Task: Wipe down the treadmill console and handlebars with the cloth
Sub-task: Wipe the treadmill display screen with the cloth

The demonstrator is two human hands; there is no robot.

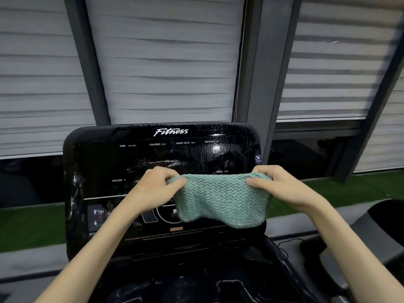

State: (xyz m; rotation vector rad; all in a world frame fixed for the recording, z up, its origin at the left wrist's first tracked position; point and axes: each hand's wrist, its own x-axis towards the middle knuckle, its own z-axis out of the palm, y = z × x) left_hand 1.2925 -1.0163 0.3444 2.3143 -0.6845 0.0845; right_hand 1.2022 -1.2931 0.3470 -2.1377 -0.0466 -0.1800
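Note:
A glossy black treadmill console point(122, 162) fills the middle of the view, with "Fitness" printed at its top and wet streaks on its right side. In front of it hangs a teal knitted cloth point(220, 200), stretched between both hands. My left hand point(153, 184) pinches the cloth's upper left corner. My right hand point(275, 184) pinches the upper right corner. The cloth covers part of the round control and the lower right of the panel. No handlebar shows clearly.
Dark trays and pockets of the treadmill point(185, 281) lie below the console. White blinds point(166, 62) and grey window frames stand behind. A strip of green turf point(28, 228) runs along the window. Another dark machine part point(384, 226) sits at the right.

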